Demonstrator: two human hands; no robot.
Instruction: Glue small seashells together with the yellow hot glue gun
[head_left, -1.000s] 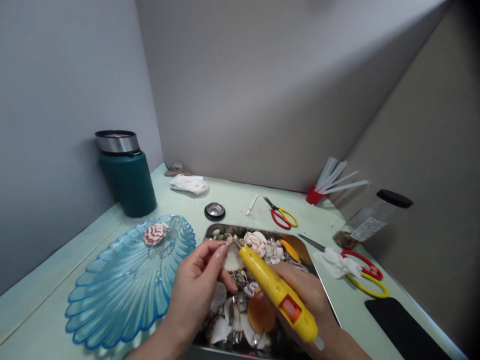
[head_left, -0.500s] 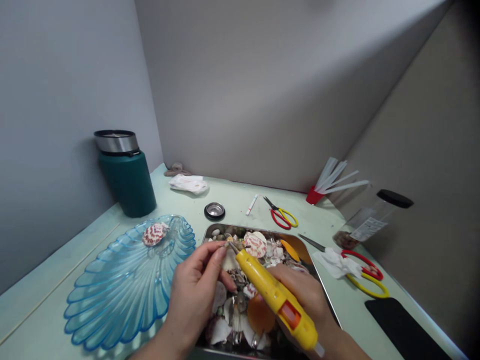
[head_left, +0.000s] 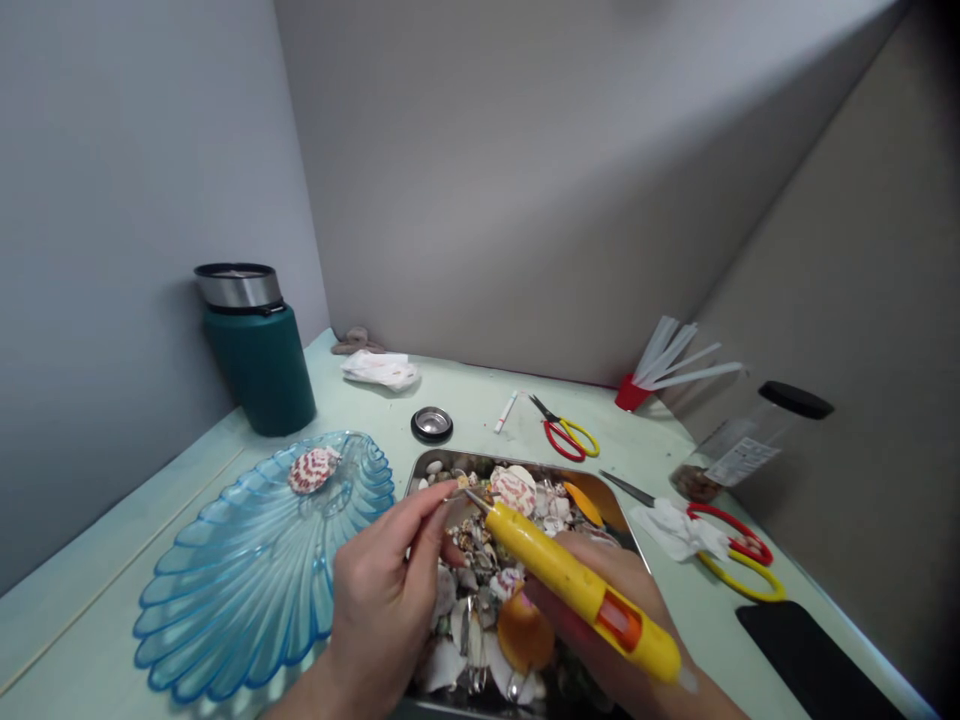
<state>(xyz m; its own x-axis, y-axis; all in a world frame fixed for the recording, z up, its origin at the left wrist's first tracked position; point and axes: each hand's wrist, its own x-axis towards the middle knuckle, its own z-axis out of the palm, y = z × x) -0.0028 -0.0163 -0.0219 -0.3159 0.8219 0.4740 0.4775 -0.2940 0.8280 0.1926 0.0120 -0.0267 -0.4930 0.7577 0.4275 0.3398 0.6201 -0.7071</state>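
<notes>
My left hand (head_left: 401,585) is closed in a pinch above the tray. Something tiny sits between its thumb and forefinger, too small to make out. A yellow glue gun (head_left: 551,560) is gripped in my right hand (head_left: 628,572). Its metal nozzle points up and left, close to the left fingertips; whether it touches them I cannot tell. Beneath both hands lies a metal tray (head_left: 613,500) full of shells, among them a pink-and-white scallop shell (head_left: 514,490) and an orange shell (head_left: 525,630).
Left stands a blue shell-shaped dish (head_left: 247,570) holding a scallop shell (head_left: 313,470), with a green bottle (head_left: 262,370) behind. Scissors (head_left: 566,437), a red cup of glue sticks (head_left: 631,392), a plastic jar (head_left: 739,440), larger scissors (head_left: 742,580) and a black flat object (head_left: 810,660) lie rightward.
The glue gun has tilted slightly flatter, and its rear end has shifted right. Its nozzle has moved a little right of the left fingertips. The left hand keeps its pinch.
</notes>
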